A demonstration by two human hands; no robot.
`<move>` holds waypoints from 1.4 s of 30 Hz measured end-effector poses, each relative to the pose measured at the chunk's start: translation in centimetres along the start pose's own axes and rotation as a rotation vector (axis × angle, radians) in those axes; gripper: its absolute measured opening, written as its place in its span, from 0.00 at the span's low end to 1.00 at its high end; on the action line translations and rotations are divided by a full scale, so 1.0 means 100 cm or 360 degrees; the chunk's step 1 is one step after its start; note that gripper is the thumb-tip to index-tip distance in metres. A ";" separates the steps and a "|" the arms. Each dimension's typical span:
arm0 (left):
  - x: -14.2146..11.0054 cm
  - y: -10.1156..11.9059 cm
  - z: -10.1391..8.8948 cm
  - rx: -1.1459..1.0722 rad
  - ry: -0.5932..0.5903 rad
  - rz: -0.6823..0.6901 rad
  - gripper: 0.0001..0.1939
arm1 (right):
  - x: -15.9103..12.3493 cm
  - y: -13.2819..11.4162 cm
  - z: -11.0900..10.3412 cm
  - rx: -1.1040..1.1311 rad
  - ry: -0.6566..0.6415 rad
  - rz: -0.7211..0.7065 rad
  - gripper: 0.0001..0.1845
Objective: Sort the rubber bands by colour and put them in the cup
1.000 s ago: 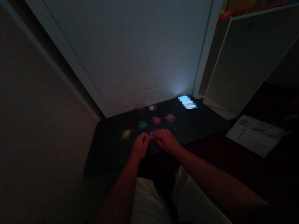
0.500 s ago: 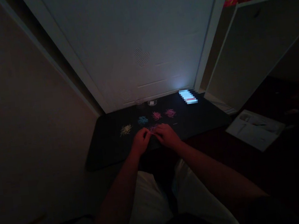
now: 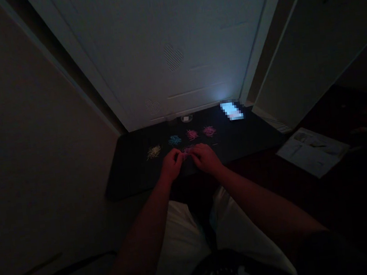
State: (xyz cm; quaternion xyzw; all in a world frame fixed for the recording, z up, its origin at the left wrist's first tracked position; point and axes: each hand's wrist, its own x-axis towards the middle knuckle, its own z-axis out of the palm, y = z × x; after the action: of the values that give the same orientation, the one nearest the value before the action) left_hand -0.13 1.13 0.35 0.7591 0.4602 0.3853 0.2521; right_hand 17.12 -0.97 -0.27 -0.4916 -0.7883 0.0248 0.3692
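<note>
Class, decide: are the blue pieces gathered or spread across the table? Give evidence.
Gathered: the blue pieces form one heap on the dark table, apart from the pale heap.

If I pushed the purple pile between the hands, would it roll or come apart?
The purple pile would probably scatter rather than roll, because it looks like lots of thin, loose bits. Each bit is likely very light, being so slim beside the left hand. It's too dim to tell if they're bendy.
</note>
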 end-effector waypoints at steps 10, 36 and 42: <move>0.002 -0.008 0.002 -0.0093 0.0253 -0.0125 0.09 | -0.007 0.045 -0.018 -0.0007 0.0383 0.0706 0.09; 0.008 -0.016 0.003 -0.0449 0.0482 -0.0324 0.13 | 0.044 0.000 -0.006 -0.0375 -0.0836 -0.0210 0.14; 0.008 -0.011 0.002 -0.0425 0.0442 -0.0313 0.12 | 0.037 0.011 -0.004 -0.0298 -0.0685 -0.0153 0.11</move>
State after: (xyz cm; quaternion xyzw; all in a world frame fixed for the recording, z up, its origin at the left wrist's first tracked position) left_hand -0.26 2.33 -0.33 0.6100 0.5071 0.5174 0.3209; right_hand 17.31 2.43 1.66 -0.4689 -0.8702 0.0382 0.1463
